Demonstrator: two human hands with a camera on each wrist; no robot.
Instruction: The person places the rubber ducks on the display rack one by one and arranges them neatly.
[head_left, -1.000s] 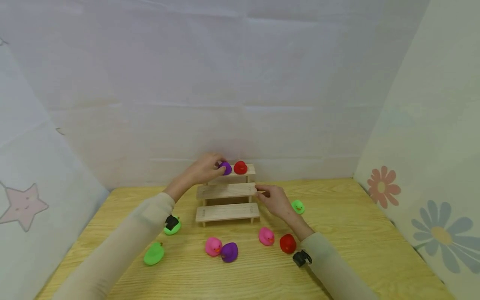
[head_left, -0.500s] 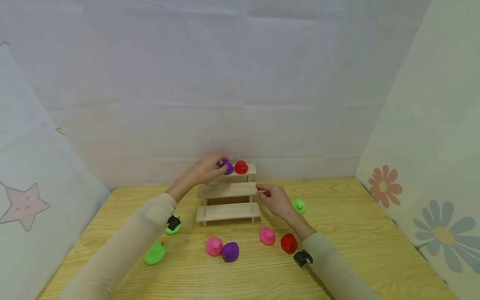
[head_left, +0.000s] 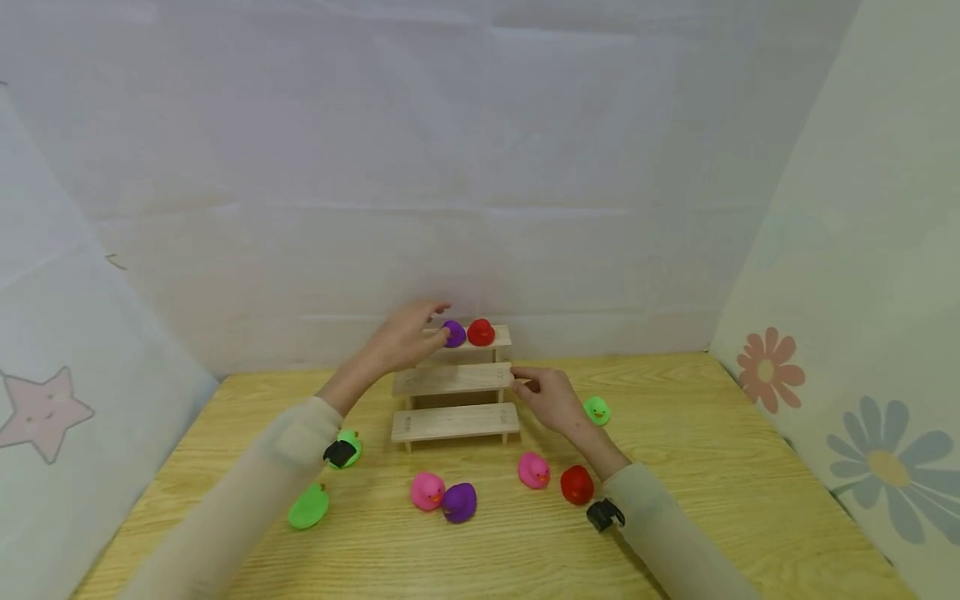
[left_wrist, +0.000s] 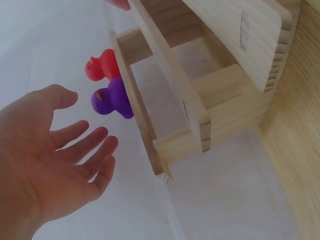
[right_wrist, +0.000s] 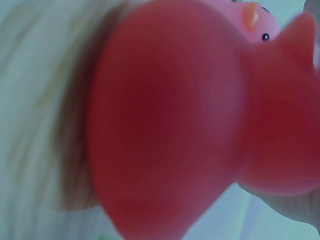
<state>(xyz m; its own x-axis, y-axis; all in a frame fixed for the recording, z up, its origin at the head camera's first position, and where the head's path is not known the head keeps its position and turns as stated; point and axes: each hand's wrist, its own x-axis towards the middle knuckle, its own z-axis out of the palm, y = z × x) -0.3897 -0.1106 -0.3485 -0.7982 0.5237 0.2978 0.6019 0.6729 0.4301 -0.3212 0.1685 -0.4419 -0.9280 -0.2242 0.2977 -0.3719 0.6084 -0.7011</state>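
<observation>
Purple duck [head_left: 456, 336]: upright on the top tier [head_left: 500, 337] of a wooden stand [head_left: 453, 424], immediately left of a red duck [head_left: 481, 332]; contact between the two cannot be confirmed. The purple duck's beak points right and its tail left, its long axis roughly along the tier; the red duck faces much the same way. The stand's own long axis runs left to right.

Left hand [head_left: 407, 337]: fingers parted and relaxed, holding nothing, just left of the purple duck. Right hand [head_left: 551, 400]: fingertips at the right end of the middle tier [head_left: 450, 381]; whether they pinch it cannot be told.

On the surface [head_left: 420, 567], near side: a pink duck [head_left: 427, 491] close against a second purple duck [head_left: 459, 502]; further right, a second pink duck [head_left: 533, 471], beak toward near right, and a second red duck [head_left: 577, 485]. One green duck [head_left: 597, 411] sits right of the stand, beak facing near
</observation>
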